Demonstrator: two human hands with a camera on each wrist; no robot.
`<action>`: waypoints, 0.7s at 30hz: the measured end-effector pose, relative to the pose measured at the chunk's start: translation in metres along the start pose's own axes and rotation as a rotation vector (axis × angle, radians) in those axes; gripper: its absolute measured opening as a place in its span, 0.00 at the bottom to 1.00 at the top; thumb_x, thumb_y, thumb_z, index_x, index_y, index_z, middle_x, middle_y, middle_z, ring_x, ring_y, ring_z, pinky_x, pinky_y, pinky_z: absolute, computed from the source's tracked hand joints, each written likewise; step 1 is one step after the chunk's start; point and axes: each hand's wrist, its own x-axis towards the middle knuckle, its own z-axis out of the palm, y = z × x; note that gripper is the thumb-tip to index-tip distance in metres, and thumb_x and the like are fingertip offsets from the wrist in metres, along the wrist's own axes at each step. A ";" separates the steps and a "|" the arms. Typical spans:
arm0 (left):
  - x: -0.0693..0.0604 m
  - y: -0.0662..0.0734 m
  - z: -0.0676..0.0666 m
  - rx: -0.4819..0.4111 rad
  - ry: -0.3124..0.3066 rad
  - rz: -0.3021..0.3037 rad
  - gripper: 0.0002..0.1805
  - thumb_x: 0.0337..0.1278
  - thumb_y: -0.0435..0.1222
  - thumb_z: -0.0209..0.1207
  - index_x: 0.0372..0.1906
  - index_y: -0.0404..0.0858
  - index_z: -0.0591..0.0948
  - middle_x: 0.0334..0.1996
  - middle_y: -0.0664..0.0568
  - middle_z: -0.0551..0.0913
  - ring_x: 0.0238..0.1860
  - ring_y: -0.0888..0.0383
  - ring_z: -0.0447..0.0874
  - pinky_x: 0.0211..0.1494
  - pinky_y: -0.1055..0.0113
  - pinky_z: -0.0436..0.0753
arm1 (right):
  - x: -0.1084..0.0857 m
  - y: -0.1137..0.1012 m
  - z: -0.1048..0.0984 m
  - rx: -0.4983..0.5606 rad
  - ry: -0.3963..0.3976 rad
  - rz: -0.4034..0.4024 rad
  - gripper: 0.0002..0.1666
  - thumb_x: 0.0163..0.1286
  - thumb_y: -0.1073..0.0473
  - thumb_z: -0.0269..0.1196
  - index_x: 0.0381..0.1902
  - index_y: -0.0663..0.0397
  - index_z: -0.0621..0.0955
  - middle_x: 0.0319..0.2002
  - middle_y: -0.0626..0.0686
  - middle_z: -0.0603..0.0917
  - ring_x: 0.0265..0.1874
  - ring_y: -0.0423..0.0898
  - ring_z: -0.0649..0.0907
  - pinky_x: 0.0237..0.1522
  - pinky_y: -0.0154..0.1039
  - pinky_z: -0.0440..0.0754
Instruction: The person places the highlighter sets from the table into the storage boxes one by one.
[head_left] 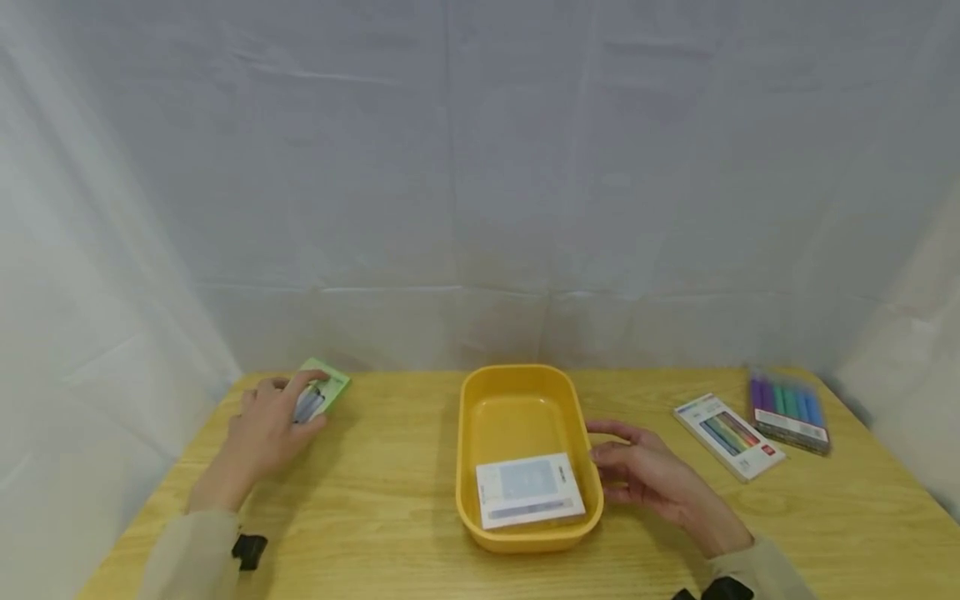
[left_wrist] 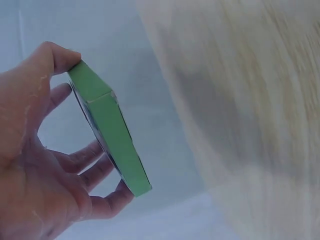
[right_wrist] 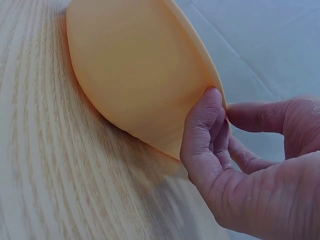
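My left hand [head_left: 272, 422] grips a thin green box [head_left: 331, 386] above the left end of the table, its front printed with a grey-blue picture. The left wrist view shows the box [left_wrist: 116, 137] edge-on, thumb at one end and fingertips along the other side. A yellow plastic bin [head_left: 588, 492] stands at the middle of the table. Inside it a white flat box [head_left: 528, 490] with a pale blue panel leans at the near end. My right hand [head_left: 660, 479] pinches the bin's right rim, seen close up in the right wrist view, with curled fingers [right_wrist: 202, 125] against the outer wall.
Right of the bin lies a white box of coloured pens [head_left: 729, 437], its front showing a row of colours. Beside it is a clear pack of purple, green and blue markers [head_left: 789, 411]. A pale sheet [head_left: 480, 183] hangs behind the wooden table [head_left: 382, 500].
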 end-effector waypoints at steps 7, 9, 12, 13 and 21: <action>-0.010 0.029 -0.002 -0.012 0.055 0.076 0.31 0.63 0.46 0.65 0.69 0.53 0.70 0.61 0.22 0.70 0.54 0.23 0.72 0.33 0.40 0.77 | 0.000 0.000 0.000 0.007 -0.002 0.001 0.42 0.73 0.60 0.60 0.79 0.61 0.55 0.46 0.50 0.89 0.41 0.43 0.88 0.43 0.39 0.89; -0.013 0.036 -0.002 -0.016 0.067 0.104 0.31 0.62 0.46 0.65 0.69 0.54 0.71 0.61 0.23 0.71 0.53 0.25 0.73 0.33 0.43 0.77 | 0.000 0.001 0.000 0.011 -0.005 0.000 0.43 0.74 0.60 0.60 0.79 0.61 0.55 0.46 0.49 0.88 0.42 0.43 0.88 0.44 0.40 0.89; -0.015 0.047 -0.002 -0.024 0.088 0.141 0.30 0.61 0.45 0.66 0.68 0.54 0.72 0.61 0.24 0.72 0.51 0.27 0.75 0.33 0.46 0.77 | 0.000 0.002 0.000 0.019 -0.018 -0.008 0.43 0.74 0.61 0.60 0.80 0.60 0.54 0.45 0.49 0.88 0.43 0.43 0.88 0.45 0.41 0.89; -0.015 0.051 -0.002 -0.029 0.091 0.153 0.30 0.61 0.45 0.66 0.68 0.54 0.72 0.61 0.25 0.72 0.50 0.29 0.75 0.33 0.47 0.77 | 0.000 0.002 0.000 0.021 -0.024 -0.011 0.43 0.74 0.61 0.59 0.80 0.60 0.53 0.45 0.49 0.88 0.43 0.43 0.88 0.46 0.41 0.89; -0.017 0.080 0.005 -0.090 0.109 0.227 0.29 0.56 0.43 0.67 0.65 0.57 0.75 0.60 0.30 0.74 0.49 0.38 0.76 0.39 0.49 0.77 | 0.000 0.002 -0.002 0.043 -0.061 -0.016 0.43 0.75 0.62 0.58 0.80 0.60 0.51 0.47 0.49 0.88 0.45 0.43 0.87 0.46 0.41 0.89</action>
